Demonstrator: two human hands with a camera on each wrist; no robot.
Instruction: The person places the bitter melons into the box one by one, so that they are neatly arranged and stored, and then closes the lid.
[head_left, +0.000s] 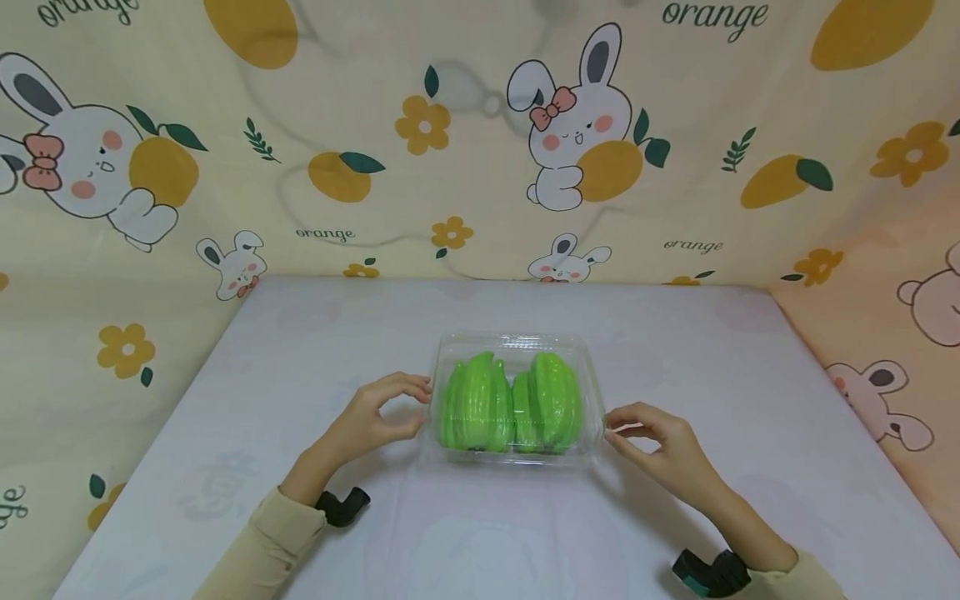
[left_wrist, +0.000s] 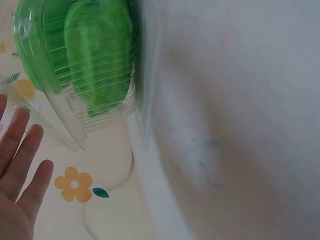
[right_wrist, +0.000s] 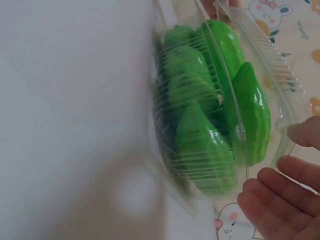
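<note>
A clear plastic clamshell box [head_left: 517,457] sits on the table with several bright green, ribbed, gourd-shaped pieces [head_left: 477,404] inside. Its transparent lid [right_wrist: 272,55] lies over them. At the box's left side is my left hand [head_left: 380,408], fingertips right by the edge and thumb apart from the forefinger; the left wrist view shows its other fingers [left_wrist: 36,187] extended beside the plastic. On the opposite side, my right hand [head_left: 660,437] pinches the lid's corner between thumb and forefinger. In the right wrist view its remaining fingers [right_wrist: 280,200] spread below the rim.
The white tabletop [head_left: 465,533] extends around the box. Behind it hangs a cream cloth [head_left: 480,183] printed with rabbits and oranges, which also covers the sides. Black wrist cameras sit at the left wrist [head_left: 343,507] and right wrist [head_left: 711,573].
</note>
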